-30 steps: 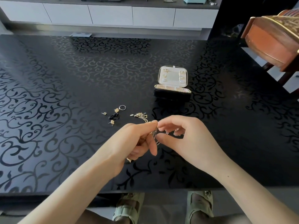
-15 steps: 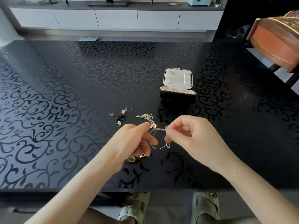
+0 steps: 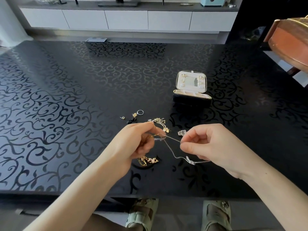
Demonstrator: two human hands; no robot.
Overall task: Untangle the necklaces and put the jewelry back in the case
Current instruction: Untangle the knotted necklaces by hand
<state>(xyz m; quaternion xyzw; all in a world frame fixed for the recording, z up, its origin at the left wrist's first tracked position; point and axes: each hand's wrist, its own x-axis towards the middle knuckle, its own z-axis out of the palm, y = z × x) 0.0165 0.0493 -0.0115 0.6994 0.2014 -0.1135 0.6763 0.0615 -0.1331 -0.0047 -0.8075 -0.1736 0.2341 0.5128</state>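
A thin silver necklace chain [image 3: 172, 150] stretches between my two hands above the black table. My left hand [image 3: 135, 145] pinches a tangled knot of silver and gold chain. My right hand [image 3: 210, 144] pinches the silver chain a short way to the right, and a slack loop with a small silver pendant [image 3: 190, 160] hangs below. A gold chain bundle [image 3: 148, 160] lies under my left hand. More gold jewelry [image 3: 160, 121] lies just beyond my fingers. The small black jewelry case [image 3: 191, 90] stands open farther back, with earrings pinned in its cream lid.
Loose pieces lie left of the tangle: a silver ring [image 3: 140, 112], a gold earring [image 3: 134, 114], a small stud [image 3: 123, 117] and a black piece [image 3: 132, 121]. A clear stone [image 3: 182, 132] lies between my hands. A wooden chair [image 3: 290, 42] stands at the right. The table's near edge [image 3: 150, 196] is close.
My hands have drawn apart, stretching the silver chain between them. A longer loop with the pendant has come free and hangs lower under my right hand.
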